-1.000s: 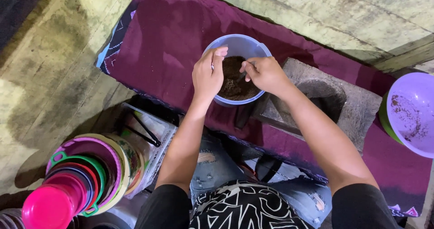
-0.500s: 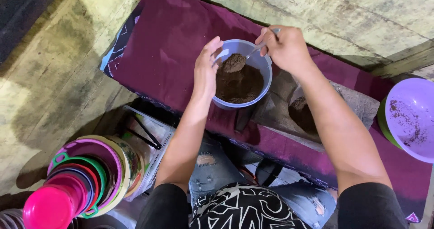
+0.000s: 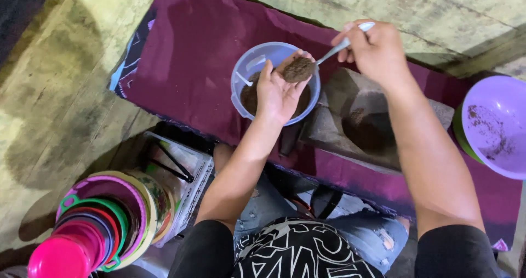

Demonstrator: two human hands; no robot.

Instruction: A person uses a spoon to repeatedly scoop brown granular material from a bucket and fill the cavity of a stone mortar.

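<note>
A pale blue plastic bowl (image 3: 249, 64) with dark brown paste inside sits on a maroon cloth (image 3: 197, 53). My left hand (image 3: 279, 89) hovers over the bowl, palm up, with a lump of brown paste (image 3: 298, 68) resting on its fingers. My right hand (image 3: 375, 47) grips a white spoon (image 3: 339, 46) whose tip touches the lump. A grey stone mortar (image 3: 356, 119) with brown residue lies right of the bowl, under my right forearm.
A purple bowl (image 3: 496, 127) smeared with brown specks stands at the right edge. A stack of coloured plastic bowls and lids (image 3: 93, 228) sits at lower left beside a clear plastic container (image 3: 183, 171). My knees in torn jeans are below the cloth.
My left hand turned palm up over the bowl and now carries a lump of paste. My right hand, raised from the bowl, now presses the spoon against the lump.
</note>
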